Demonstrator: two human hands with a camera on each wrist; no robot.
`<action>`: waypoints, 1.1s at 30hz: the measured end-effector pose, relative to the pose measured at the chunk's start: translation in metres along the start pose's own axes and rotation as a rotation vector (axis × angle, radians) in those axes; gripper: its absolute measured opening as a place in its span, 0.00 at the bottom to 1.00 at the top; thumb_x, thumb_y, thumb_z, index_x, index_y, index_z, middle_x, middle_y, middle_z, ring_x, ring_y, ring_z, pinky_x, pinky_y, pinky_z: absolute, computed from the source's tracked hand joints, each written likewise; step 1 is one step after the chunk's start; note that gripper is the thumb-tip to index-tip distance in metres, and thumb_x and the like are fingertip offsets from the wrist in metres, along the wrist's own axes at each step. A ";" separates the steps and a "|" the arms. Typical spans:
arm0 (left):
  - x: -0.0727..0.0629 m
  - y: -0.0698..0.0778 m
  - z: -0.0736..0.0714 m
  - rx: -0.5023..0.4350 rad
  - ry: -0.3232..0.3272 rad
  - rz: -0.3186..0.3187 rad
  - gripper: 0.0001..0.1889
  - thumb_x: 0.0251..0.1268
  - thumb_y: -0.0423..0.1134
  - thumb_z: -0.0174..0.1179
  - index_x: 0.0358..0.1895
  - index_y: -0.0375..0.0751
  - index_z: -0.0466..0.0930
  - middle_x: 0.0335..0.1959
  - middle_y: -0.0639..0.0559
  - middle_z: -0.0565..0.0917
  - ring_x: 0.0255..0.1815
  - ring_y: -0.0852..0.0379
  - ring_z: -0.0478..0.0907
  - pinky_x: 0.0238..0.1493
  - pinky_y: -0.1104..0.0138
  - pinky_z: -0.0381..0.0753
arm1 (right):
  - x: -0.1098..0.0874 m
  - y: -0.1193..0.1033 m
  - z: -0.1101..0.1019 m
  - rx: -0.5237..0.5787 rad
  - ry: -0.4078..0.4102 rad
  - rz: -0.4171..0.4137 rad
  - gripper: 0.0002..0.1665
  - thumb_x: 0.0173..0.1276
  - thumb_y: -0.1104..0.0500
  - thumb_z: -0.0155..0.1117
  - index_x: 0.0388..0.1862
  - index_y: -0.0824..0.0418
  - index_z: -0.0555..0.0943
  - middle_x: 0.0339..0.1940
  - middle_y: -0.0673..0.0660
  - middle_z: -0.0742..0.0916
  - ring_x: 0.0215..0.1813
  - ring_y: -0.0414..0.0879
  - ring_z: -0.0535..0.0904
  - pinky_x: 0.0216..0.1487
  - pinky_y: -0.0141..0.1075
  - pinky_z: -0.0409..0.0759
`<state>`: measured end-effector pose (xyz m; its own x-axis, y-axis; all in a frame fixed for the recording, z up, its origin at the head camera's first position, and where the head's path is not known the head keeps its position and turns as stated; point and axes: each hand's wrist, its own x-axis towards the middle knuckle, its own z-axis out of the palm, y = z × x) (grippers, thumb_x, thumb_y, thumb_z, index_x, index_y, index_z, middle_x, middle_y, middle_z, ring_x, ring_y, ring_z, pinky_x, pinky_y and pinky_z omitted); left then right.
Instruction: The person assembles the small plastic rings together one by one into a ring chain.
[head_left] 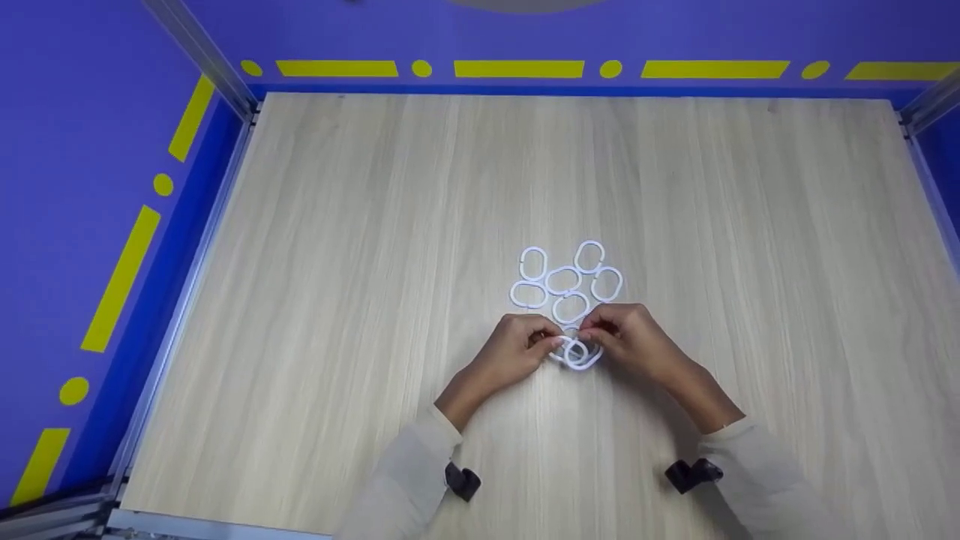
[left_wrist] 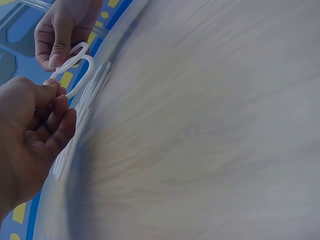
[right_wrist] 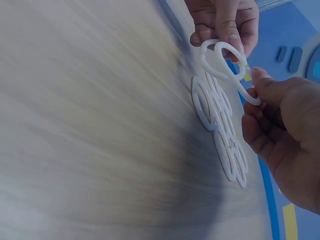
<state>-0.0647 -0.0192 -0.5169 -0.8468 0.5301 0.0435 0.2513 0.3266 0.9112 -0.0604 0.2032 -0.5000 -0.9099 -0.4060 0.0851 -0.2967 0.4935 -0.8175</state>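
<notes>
In the head view my left hand (head_left: 514, 349) and right hand (head_left: 634, 337) meet near the middle of the table. Between finger and thumb, the left pinches a white plastic oval split ring (right_wrist: 204, 57), like a curtain ring. A second such ring (right_wrist: 247, 97) is pinched by the right hand. Both rings overlap and cross in the wrist views, raised over the table; I cannot tell whether they are linked. Just beyond the fingers lie several matching loose rings (head_left: 523, 264), flat and close together. One more ring (head_left: 570, 328) is partly hidden behind the held pair.
The work surface is a pale wood-grain table (head_left: 360, 225). Blue panels (head_left: 75, 150) with yellow dashes and dots rise at its back and sides, and a metal frame rail (head_left: 187, 307) runs along its left edge. Each sleeve carries a black wrist mount (head_left: 463, 481).
</notes>
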 end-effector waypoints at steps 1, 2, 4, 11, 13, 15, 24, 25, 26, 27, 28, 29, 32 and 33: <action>0.000 0.000 0.000 0.002 -0.002 -0.003 0.06 0.69 0.32 0.63 0.40 0.32 0.88 0.33 0.43 0.88 0.31 0.69 0.73 0.35 0.77 0.74 | 0.001 0.000 0.001 -0.016 -0.006 0.000 0.02 0.63 0.68 0.72 0.31 0.65 0.86 0.28 0.57 0.89 0.32 0.31 0.75 0.34 0.25 0.76; -0.001 -0.001 -0.001 0.006 -0.006 -0.008 0.06 0.69 0.32 0.63 0.40 0.32 0.88 0.33 0.43 0.88 0.31 0.69 0.73 0.35 0.78 0.74 | 0.001 -0.001 0.001 -0.033 -0.012 -0.002 0.02 0.63 0.68 0.72 0.31 0.65 0.86 0.28 0.56 0.89 0.32 0.31 0.74 0.34 0.25 0.76; -0.001 -0.001 -0.001 0.008 -0.015 -0.021 0.06 0.69 0.32 0.63 0.41 0.32 0.88 0.33 0.43 0.89 0.30 0.69 0.73 0.34 0.78 0.72 | 0.001 -0.002 0.002 -0.057 -0.023 0.003 0.02 0.63 0.68 0.72 0.31 0.64 0.86 0.28 0.55 0.89 0.31 0.32 0.74 0.33 0.26 0.75; -0.001 0.001 0.000 -0.034 -0.023 -0.008 0.07 0.69 0.32 0.63 0.41 0.31 0.88 0.34 0.42 0.90 0.29 0.70 0.74 0.33 0.79 0.72 | 0.001 -0.002 0.005 -0.093 -0.076 0.032 0.04 0.64 0.70 0.70 0.32 0.63 0.87 0.29 0.55 0.90 0.32 0.33 0.75 0.34 0.27 0.76; -0.001 0.001 0.000 -0.056 -0.014 0.005 0.07 0.70 0.32 0.63 0.41 0.31 0.87 0.34 0.41 0.89 0.30 0.70 0.74 0.34 0.79 0.73 | 0.000 0.000 0.006 -0.068 -0.060 0.042 0.03 0.64 0.70 0.70 0.34 0.64 0.88 0.31 0.55 0.90 0.33 0.32 0.76 0.35 0.26 0.76; -0.001 0.000 -0.001 -0.084 -0.004 0.001 0.07 0.69 0.32 0.63 0.41 0.31 0.86 0.33 0.40 0.88 0.30 0.70 0.74 0.34 0.78 0.73 | -0.002 0.003 0.005 -0.018 -0.015 0.061 0.02 0.64 0.70 0.70 0.35 0.66 0.88 0.31 0.57 0.91 0.33 0.32 0.76 0.35 0.25 0.76; -0.007 0.001 -0.007 -0.243 0.013 -0.089 0.11 0.71 0.35 0.60 0.34 0.28 0.81 0.20 0.51 0.75 0.22 0.71 0.67 0.27 0.76 0.65 | -0.013 0.012 -0.006 0.278 0.040 0.220 0.09 0.67 0.69 0.68 0.44 0.72 0.86 0.37 0.69 0.88 0.30 0.34 0.82 0.30 0.26 0.81; -0.006 0.001 -0.006 -0.229 0.012 -0.104 0.11 0.71 0.36 0.61 0.34 0.28 0.81 0.17 0.54 0.73 0.20 0.71 0.65 0.25 0.76 0.64 | -0.014 0.012 -0.005 0.286 0.030 0.216 0.09 0.67 0.69 0.68 0.44 0.73 0.85 0.37 0.70 0.88 0.30 0.35 0.82 0.31 0.27 0.82; -0.006 0.002 -0.005 -0.205 0.009 -0.123 0.11 0.70 0.38 0.61 0.35 0.30 0.81 0.16 0.56 0.71 0.19 0.70 0.63 0.24 0.76 0.62 | -0.014 0.011 -0.004 0.296 0.020 0.210 0.09 0.67 0.70 0.67 0.44 0.73 0.85 0.37 0.70 0.88 0.30 0.35 0.82 0.31 0.28 0.82; -0.005 -0.002 -0.003 -0.177 0.009 -0.135 0.11 0.69 0.39 0.63 0.36 0.33 0.81 0.15 0.60 0.68 0.18 0.70 0.62 0.23 0.76 0.61 | -0.014 0.011 -0.003 0.304 0.010 0.201 0.09 0.67 0.70 0.67 0.44 0.74 0.85 0.37 0.70 0.88 0.29 0.36 0.83 0.31 0.28 0.83; -0.005 -0.002 -0.003 -0.146 0.002 -0.151 0.10 0.67 0.40 0.64 0.37 0.34 0.81 0.14 0.62 0.66 0.17 0.70 0.61 0.22 0.75 0.59 | -0.014 0.010 -0.003 0.310 0.000 0.193 0.09 0.68 0.71 0.66 0.44 0.74 0.85 0.37 0.71 0.88 0.29 0.36 0.83 0.31 0.29 0.83; -0.005 -0.001 -0.003 -0.112 -0.006 -0.162 0.11 0.66 0.41 0.64 0.39 0.36 0.82 0.14 0.63 0.65 0.17 0.70 0.60 0.22 0.75 0.58 | -0.014 0.010 -0.002 0.315 -0.008 0.186 0.09 0.68 0.71 0.66 0.45 0.75 0.85 0.38 0.72 0.88 0.29 0.36 0.83 0.31 0.29 0.83; -0.006 0.001 -0.003 -0.008 -0.048 -0.167 0.10 0.65 0.44 0.65 0.39 0.39 0.85 0.16 0.64 0.66 0.18 0.70 0.59 0.22 0.75 0.58 | -0.015 0.008 -0.002 0.314 -0.032 0.187 0.10 0.68 0.72 0.65 0.46 0.75 0.84 0.40 0.73 0.87 0.30 0.34 0.82 0.33 0.28 0.83; -0.006 0.001 -0.003 0.022 -0.062 -0.156 0.10 0.66 0.44 0.66 0.39 0.39 0.86 0.17 0.64 0.68 0.19 0.70 0.60 0.23 0.75 0.58 | -0.015 0.008 -0.001 0.313 -0.036 0.188 0.10 0.68 0.72 0.64 0.47 0.76 0.84 0.41 0.73 0.87 0.31 0.34 0.82 0.34 0.28 0.83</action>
<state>-0.0607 -0.0245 -0.5146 -0.8460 0.5187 -0.1233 0.1299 0.4249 0.8959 -0.0497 0.2143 -0.5072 -0.9277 -0.3598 -0.0990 -0.0168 0.3052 -0.9521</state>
